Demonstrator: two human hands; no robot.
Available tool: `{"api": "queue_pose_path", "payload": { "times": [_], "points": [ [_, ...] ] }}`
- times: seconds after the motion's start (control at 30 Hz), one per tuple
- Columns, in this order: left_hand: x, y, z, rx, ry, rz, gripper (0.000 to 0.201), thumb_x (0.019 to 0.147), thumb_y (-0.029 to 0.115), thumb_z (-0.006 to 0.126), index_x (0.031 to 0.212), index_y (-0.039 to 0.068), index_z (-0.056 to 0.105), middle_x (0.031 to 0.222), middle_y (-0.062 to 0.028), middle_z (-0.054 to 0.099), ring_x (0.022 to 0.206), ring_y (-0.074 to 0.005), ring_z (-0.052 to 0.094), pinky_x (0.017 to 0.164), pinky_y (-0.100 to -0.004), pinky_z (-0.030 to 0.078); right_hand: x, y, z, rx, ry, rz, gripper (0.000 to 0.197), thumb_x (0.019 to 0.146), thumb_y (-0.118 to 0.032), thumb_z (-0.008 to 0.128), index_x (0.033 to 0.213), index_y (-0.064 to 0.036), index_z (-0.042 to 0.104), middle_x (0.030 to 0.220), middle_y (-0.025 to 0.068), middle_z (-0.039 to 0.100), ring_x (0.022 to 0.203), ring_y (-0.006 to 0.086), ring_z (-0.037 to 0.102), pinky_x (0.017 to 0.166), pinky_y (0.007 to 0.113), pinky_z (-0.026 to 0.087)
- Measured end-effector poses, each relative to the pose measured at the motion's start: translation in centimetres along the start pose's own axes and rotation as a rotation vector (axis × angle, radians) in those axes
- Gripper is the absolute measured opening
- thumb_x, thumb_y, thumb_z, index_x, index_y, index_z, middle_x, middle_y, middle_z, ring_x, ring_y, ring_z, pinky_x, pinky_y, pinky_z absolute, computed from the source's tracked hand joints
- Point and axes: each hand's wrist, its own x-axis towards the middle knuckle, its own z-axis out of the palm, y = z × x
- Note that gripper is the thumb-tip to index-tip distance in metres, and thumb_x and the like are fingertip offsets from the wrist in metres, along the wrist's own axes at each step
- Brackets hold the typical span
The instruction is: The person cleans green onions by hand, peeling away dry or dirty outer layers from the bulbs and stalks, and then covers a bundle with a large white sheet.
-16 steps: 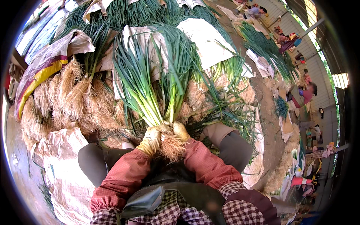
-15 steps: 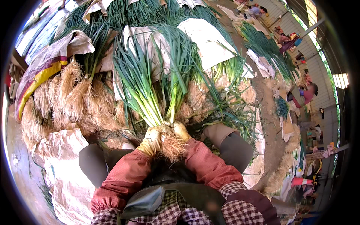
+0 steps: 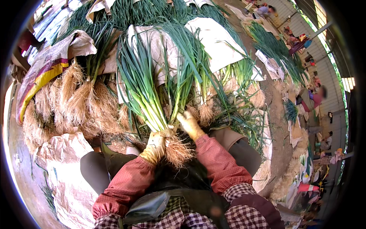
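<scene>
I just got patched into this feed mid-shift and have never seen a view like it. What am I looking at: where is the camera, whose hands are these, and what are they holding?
The camera sits on a person's head and looks down through a fisheye lens, so straight edges bend near the rim. The two forearms in red sleeves rising from the bottom are the wearer's own. Both hands wear yellowish gloves. The left hand grips a bunch of green onions at its base, just above the tangled roots. The right hand reaches into the stalks beside that bunch. Ahead, more onions lie in piles with pale roots showing, on and under white sacks. Other people work far off at the right.
</scene>
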Motion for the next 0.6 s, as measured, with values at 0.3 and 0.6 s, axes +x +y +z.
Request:
{"api": "queue_pose_path", "payload": {
  "times": [0.3,0.6],
  "points": [
    [1.6,-1.3,-0.7,0.071,0.052,0.023,0.016,0.069,-0.003,0.053,0.084,-0.002,0.061,0.052,-0.0049,0.052,0.035,-0.0114,0.041,0.032,-0.0222,0.030,-8.4,0.8,2.1,0.395,-0.039,-0.241,0.027,0.092,-0.026,0.040,0.086,-0.0050,0.055,0.060,0.0003,0.052,0.050,0.0156,0.051,0.048,0.029,0.044],
    [1.2,-0.6,-0.7,0.026,-0.100,0.034,0.019,0.073,0.001,0.051,0.089,-0.002,0.061,0.053,-0.0024,0.050,0.036,-0.0092,0.037,0.033,-0.0209,0.028,-3.7,-3.2,-11.9,0.567,0.574,0.049,0.034,0.089,-0.031,0.046,0.104,-0.0007,0.050,0.082,0.0066,0.058,0.046,0.0041,0.038,0.038,0.016,0.032]
  ]
}}
